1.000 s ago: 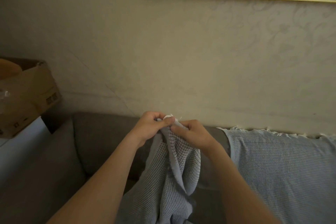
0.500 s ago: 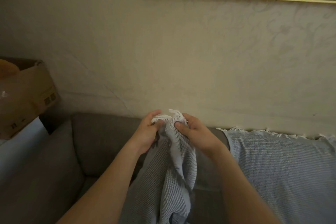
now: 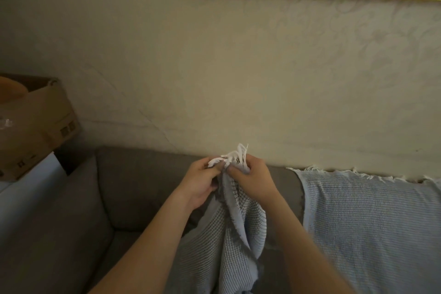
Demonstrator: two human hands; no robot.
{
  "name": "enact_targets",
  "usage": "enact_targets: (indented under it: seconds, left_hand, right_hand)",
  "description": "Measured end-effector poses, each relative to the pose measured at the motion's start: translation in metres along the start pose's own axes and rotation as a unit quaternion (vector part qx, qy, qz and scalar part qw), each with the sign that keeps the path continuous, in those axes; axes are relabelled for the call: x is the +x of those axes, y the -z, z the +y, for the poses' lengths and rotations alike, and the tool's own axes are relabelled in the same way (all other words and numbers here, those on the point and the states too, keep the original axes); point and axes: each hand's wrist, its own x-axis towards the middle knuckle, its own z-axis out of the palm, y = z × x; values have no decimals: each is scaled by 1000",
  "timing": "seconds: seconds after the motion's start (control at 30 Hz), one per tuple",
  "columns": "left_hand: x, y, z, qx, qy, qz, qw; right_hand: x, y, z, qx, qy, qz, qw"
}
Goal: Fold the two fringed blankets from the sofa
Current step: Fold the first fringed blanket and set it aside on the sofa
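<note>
Sofa [image 3: 143, 186]: lower frame.
Draped blanket [image 3: 370, 222]: laid over the sofa back, lower right, untouched.
Held blanket [image 3: 238, 234]: hung at lower centre.
Left hand [image 3: 200, 184], right hand [image 3: 255, 181]: both pinched on its top edge, side by side.
Fringe [image 3: 235, 156]: now raised above the hands; corners judged matched for folding.

Waffle-weave cloth blanket [image 3: 241, 229], matt grey fabric sofa [image 3: 143, 181].
</note>
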Motion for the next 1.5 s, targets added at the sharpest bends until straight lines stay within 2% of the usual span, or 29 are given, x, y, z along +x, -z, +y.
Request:
enact_targets:
  seconds: [0.33, 0.47, 0.87, 1.13, 1.23, 1.37, 1.5]
  left_hand:
    - [-6, -5, -6, -67, 18, -52, 996]
    - [-11, -4, -6, -35, 6, -79, 996]
    - [-8, -3, -13, 17, -7, -34, 999]
    - [-10, 0, -10, 68, -16, -30, 997]
    - [-8, 0, -9, 79, -14, -22, 997]
    - [-4, -1, -7, 64, 5, 2, 998]
    - [0, -5, -2, 61, 7, 11, 998]
  right_hand:
    - [-2, -5, 8, 15, -1, 51, 999]
    - [-4, -4, 7, 15, -7, 60, 998]
    - [-12, 3, 3, 140, 62, -97, 984]
    - [-8, 12, 8, 108, 70, -144, 981]
    - [-4, 14, 8, 79, 21, -101, 992]
    - [9, 12, 19, -17, -37, 50, 998]
    - [12, 17, 21, 4, -50, 77, 996]
